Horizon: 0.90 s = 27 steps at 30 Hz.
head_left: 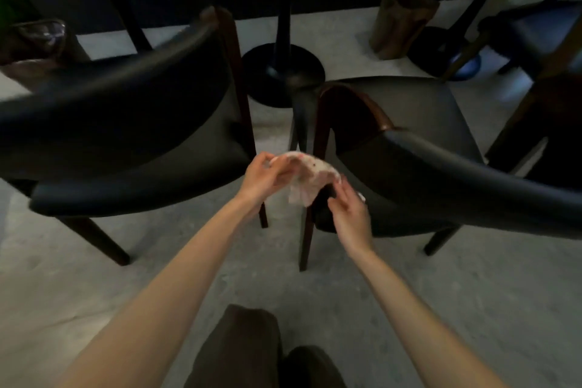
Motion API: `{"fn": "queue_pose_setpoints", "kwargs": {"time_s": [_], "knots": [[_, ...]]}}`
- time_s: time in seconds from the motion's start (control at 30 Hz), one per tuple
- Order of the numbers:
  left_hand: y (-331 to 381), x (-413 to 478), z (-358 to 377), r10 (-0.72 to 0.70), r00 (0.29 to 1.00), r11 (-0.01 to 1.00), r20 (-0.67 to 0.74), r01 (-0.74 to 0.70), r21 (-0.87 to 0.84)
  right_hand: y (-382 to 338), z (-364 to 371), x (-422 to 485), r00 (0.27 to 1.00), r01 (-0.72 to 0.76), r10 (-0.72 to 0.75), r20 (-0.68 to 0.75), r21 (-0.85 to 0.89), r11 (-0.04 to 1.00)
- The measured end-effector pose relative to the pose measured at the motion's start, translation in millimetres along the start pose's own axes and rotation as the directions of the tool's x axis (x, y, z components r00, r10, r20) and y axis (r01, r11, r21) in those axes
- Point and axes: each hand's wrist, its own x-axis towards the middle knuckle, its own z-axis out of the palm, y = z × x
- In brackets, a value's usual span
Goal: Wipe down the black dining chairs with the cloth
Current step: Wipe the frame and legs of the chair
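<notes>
left hand (pixel 267 176) pinching blurred cloth (pixel 310 178), right hand (pixel 348 214) at its lower edge, grip unclear, left chair (pixel 126 123) and right chair (pixel 441 167) cropped

- Cloth (pixel 310 178): pale, crumpled and blurred, up in the air between both chairs, pinched by the left hand (pixel 267 175), right hand (pixel 348 213) at its other end.
- Left chair (pixel 126 123): black padded seat, curved back, upright.
- Right chair (pixel 409 123): same build, just beside it.

The cloth (pixel 310 178) is pale pink with dark specks. Both chairs (pixel 126 135) are black on brown legs. The floor (pixel 409 309) is mottled grey.
</notes>
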Motion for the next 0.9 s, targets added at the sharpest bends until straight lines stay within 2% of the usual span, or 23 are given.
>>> {"fn": "queue_pose_setpoints", "kwargs": {"time_s": [0.17,0.27,0.4,0.57,0.73,0.83,0.9], "knots": [[-53.0,52.3,20.7,0.209,0.978,0.974,0.026,-0.206,-0.09,42.9,23.9,52.5,0.941,0.332,-0.335,0.04,0.076,0.94],[-74.1,68.4,34.8,0.292,0.956,0.953,-0.018,-0.293,-0.083,59.3,40.8,74.8,0.906,0.416,-0.421,0.028,0.111,0.902],[-99.2,80.7,41.4,0.44,0.897,0.898,-0.043,-0.44,0.007,83.0,59.9,88.6,0.841,0.538,-0.532,-0.096,0.046,0.842],[-148.1,83.2,38.4,0.427,0.904,0.899,-0.029,-0.421,0.123,129.1,67.9,81.7,0.824,0.551,-0.551,-0.13,-0.042,0.834],[-183.4,59.7,30.7,0.406,0.914,0.91,0.018,-0.406,0.086,164.4,58.1,54.5,0.715,0.643,-0.656,-0.242,-0.142,0.753],[-197.1,41.6,20.7,0.434,0.9,0.882,0.048,-0.435,0.182,206.8,55.0,27.0,0.669,0.693,-0.718,-0.194,-0.187,0.696],[-212.8,33.3,11.3,0.42,0.904,0.864,0.081,-0.426,0.268,242.4,55.0,13.0,0.686,0.684,-0.713,-0.144,-0.208,0.699]]}}
